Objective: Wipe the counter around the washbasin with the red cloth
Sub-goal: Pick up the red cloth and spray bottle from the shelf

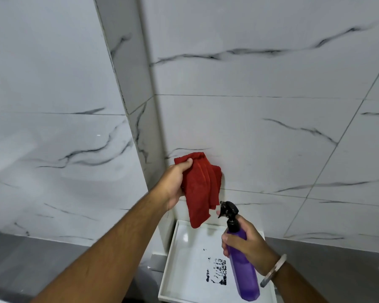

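My left hand [175, 182] holds up a crumpled red cloth [200, 189] in front of the marble-tiled wall, the cloth hanging down from my fingers. My right hand [247, 243] grips a purple spray bottle [243, 265] with a black trigger head [229, 211], whose nozzle points left toward the lower end of the cloth. Below both hands is a white rectangular washbasin [173, 270] with a raised rim and a dark patterned drain area in its middle. The counter around it is not in view.
White marble-look tiles with dark veins [260, 127] fill the wall ahead, and a tiled column corner [138, 106] juts out on the left. Grey floor [326, 270] shows at the bottom on both sides. A pale bracelet [274, 270] circles my right wrist.
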`<state>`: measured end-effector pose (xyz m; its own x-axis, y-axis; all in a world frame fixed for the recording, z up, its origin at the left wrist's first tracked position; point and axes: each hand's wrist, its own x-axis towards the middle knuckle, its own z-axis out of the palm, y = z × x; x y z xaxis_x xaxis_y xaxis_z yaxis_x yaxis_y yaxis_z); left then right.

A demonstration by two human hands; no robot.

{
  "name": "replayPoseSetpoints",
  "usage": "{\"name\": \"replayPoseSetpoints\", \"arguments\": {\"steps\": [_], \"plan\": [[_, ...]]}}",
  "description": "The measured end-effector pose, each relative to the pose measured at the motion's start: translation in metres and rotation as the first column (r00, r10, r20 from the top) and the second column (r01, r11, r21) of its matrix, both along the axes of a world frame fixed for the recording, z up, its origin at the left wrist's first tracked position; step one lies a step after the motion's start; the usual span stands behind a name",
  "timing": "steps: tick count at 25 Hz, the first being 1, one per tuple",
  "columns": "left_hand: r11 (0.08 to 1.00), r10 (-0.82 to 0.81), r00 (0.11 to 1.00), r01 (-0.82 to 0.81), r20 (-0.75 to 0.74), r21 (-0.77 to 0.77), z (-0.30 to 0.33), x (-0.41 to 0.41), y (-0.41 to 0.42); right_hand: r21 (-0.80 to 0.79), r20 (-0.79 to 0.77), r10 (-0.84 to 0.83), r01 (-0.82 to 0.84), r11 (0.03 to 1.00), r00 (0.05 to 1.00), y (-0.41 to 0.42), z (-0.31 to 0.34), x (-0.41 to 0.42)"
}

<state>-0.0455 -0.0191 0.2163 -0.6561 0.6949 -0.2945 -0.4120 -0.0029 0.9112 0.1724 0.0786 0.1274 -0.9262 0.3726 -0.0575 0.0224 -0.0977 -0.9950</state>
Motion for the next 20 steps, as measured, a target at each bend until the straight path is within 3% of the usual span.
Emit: {"name": "replayPoseSetpoints", "arguments": {"steps": [6,12,15,20], "plan": [[0.998,0.066,0.998,-0.066,-0.003,-0.020,-0.003,0.010,-0.003,-0.015,0.029,0.037,-0.036,0.999,0.999,0.002,-0.012,0.011],[0.989,0.141,0.990,-0.140,0.017,-0.041,-0.006,0.028,-0.013,-0.040,-0.095,0.105,-0.109,0.993,0.990,0.007,0.019,0.000],[0.985,0.168,0.986,-0.167,0.019,-0.048,-0.006,0.035,-0.019,-0.018,-0.141,0.136,-0.140,0.990,0.981,0.010,0.035,-0.009],[0.975,0.222,0.974,-0.220,0.049,-0.034,-0.004,0.043,-0.029,0.083,-0.079,0.200,-0.193,0.978,0.977,0.012,0.018,-0.009]]}}
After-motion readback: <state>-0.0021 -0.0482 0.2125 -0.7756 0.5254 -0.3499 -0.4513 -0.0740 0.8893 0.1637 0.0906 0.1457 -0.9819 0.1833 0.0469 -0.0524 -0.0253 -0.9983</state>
